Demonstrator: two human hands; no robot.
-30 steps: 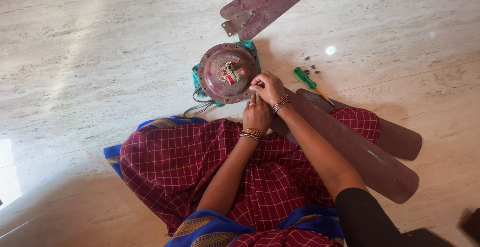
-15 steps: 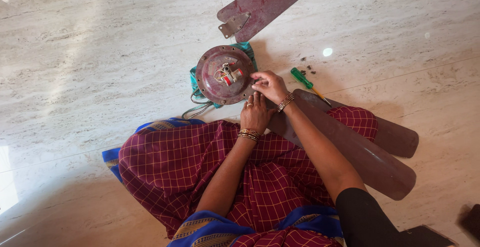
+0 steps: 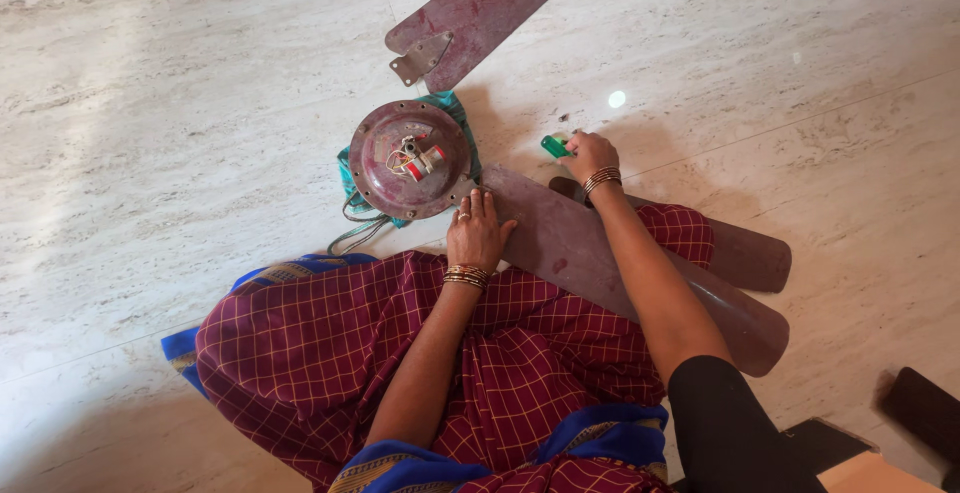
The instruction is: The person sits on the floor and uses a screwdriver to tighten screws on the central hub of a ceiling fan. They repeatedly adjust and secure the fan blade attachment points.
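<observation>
Here, left hand (image 3: 478, 230) flat on fan blade (image 3: 560, 243), right hand (image 3: 590, 154) gripping green screwdriver (image 3: 553, 146).

The fan motor housing (image 3: 410, 159) sits on a cloth (image 3: 352, 181) on the floor (image 3: 180, 103), just ahead of the person's lap. One blade (image 3: 640, 273) runs right from it, another blade (image 3: 730, 248) beneath. A detached blade (image 3: 480, 13) lies beyond. The left hand (image 3: 478, 233) rests on the attached blade's root; the right hand (image 3: 590, 153) touches a screwdriver (image 3: 553, 146) to the right.
</observation>
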